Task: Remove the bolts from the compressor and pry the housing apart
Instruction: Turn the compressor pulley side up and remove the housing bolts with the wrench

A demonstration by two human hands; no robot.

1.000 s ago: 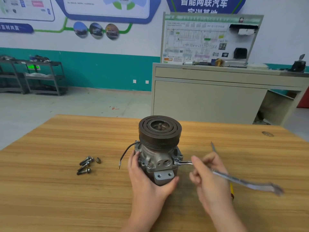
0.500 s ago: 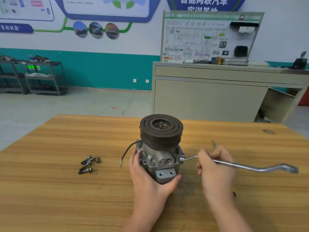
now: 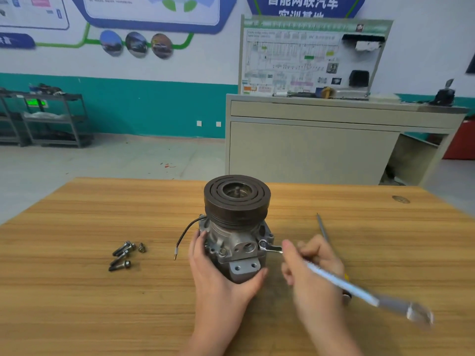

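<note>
One compressor (image 3: 235, 235), grey body under a dark grooved pulley, upright at table (image 3: 77, 291) centre. Left hand (image 3: 218, 268) grips its base; right hand (image 3: 312, 268) grips one wrench (image 3: 344, 283) set on a bolt (image 3: 262, 244). About four loose bolts (image 3: 124, 254) lie left.

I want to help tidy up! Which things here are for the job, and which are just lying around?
For the job: compressor, wrench, loose bolts, left hand, right hand.

Lying about: thin rod, shelf rack, cabinet.
</note>
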